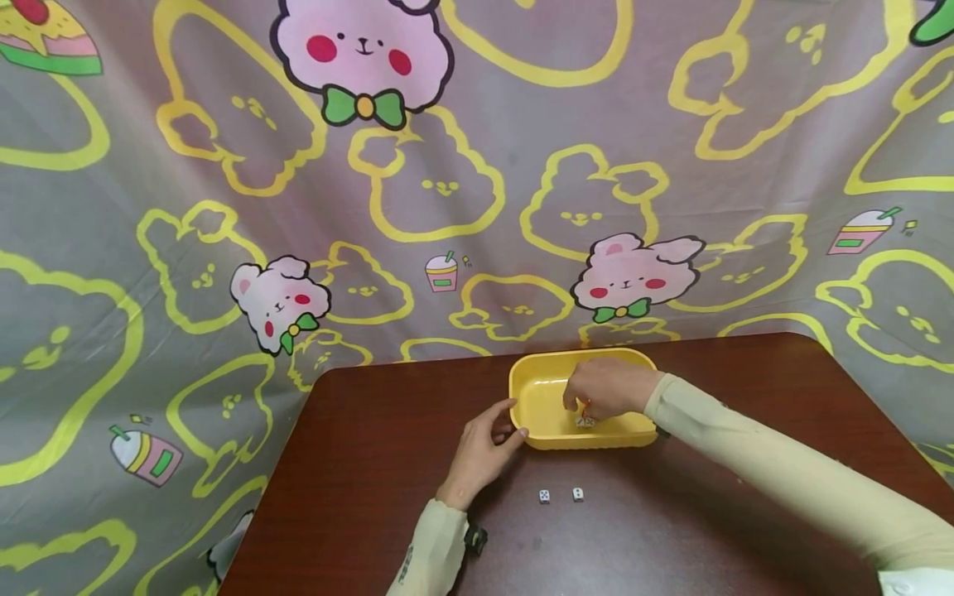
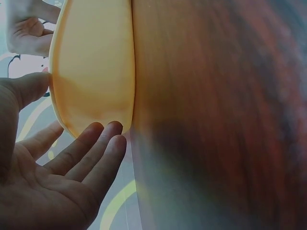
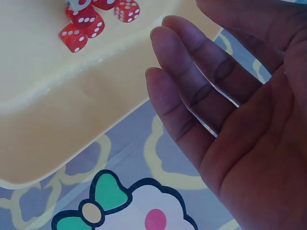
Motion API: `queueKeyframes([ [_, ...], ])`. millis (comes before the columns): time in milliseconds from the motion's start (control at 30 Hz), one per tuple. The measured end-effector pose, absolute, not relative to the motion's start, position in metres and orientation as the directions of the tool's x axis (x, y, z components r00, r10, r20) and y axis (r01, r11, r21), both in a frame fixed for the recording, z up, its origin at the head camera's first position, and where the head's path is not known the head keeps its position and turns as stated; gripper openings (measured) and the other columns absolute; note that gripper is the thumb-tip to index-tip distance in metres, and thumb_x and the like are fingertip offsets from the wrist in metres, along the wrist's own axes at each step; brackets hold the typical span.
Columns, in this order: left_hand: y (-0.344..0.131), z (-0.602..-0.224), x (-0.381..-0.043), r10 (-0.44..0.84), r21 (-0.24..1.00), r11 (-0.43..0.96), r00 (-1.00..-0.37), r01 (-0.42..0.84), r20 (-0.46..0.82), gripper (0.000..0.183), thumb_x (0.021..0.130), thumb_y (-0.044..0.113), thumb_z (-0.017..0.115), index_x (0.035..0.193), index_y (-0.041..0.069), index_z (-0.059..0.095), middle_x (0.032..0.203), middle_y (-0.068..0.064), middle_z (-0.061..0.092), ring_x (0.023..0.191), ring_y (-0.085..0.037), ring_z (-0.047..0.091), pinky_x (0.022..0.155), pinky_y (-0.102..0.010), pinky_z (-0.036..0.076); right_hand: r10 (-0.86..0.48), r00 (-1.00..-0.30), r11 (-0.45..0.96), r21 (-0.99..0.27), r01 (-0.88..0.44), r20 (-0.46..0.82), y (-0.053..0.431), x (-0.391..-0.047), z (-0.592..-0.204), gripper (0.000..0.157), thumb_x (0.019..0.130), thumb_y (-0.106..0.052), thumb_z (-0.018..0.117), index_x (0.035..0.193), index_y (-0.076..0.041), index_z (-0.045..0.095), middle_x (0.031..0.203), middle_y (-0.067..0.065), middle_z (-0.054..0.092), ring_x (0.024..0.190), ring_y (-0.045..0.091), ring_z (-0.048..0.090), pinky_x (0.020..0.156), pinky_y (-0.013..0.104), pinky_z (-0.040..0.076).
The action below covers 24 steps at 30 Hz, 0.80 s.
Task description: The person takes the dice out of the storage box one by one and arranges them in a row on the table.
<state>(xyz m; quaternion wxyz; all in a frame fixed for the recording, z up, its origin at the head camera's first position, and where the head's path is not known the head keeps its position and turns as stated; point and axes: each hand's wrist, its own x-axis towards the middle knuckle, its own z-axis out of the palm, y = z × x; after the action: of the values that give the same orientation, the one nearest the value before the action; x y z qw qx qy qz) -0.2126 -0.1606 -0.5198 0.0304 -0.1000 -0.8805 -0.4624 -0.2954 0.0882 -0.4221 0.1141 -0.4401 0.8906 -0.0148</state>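
Note:
A yellow plastic basin [image 1: 537, 397] stands at the back of the table. My left hand [image 1: 480, 451] touches its left end, thumb at the near rim and fingers loosely extended along the outside, as the left wrist view shows. Over the basin reaches my right hand [image 1: 607, 387], fingers pointing down inside it. Below those fingers lie white dice [image 1: 585, 421]. Several red dice [image 3: 85, 21] cluster on the basin floor in the right wrist view. Three right fingers look relaxed there; the thumb is out of frame, so a pinch cannot be made out.
Two white dice, one [image 1: 544, 496] left of the other [image 1: 577, 494], lie on the dark brown table [image 1: 387, 463] in front of the basin. A grey cloth [image 1: 477, 248] printed with cartoon bears and rabbits hangs behind the table and at its sides.

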Motion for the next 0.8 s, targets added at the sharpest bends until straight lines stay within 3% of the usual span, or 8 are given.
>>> queueKeyframes([
  [367, -0.16, -0.519, -0.213, 0.151, 0.8, 0.561, -0.976, 0.213, 0.154, 0.052, 0.099, 0.027, 0.073, 0.146, 0.01, 0.058, 0.132, -0.012, 0.071, 0.11, -0.021, 0.073, 0.095, -0.038, 0.062, -0.8, -0.569, 0.596, -0.138, -0.791, -0.188, 0.087, -0.31, -0.429, 0.024, 0.086, -0.002, 0.077, 0.103, -0.017, 0.083, 0.093, -0.003, 0.08, 0.074, 0.009, 0.061, 0.073, 0.03, 0.059],
  [800, -0.161, -0.52, -0.214, 0.155, 0.802, 0.558, -0.976, 0.213, 0.151, 0.053, 0.099, 0.028, 0.073, 0.147, 0.01, 0.058, 0.134, -0.014, 0.07, 0.111, -0.022, 0.074, 0.095, -0.037, 0.062, -0.831, -0.529, 0.547, -0.079, -0.833, -0.172, 0.082, -0.317, -0.434, 0.018, 0.085, -0.006, 0.08, 0.097, -0.018, 0.083, 0.093, -0.003, 0.081, 0.079, 0.012, 0.067, 0.076, 0.033, 0.06],
])
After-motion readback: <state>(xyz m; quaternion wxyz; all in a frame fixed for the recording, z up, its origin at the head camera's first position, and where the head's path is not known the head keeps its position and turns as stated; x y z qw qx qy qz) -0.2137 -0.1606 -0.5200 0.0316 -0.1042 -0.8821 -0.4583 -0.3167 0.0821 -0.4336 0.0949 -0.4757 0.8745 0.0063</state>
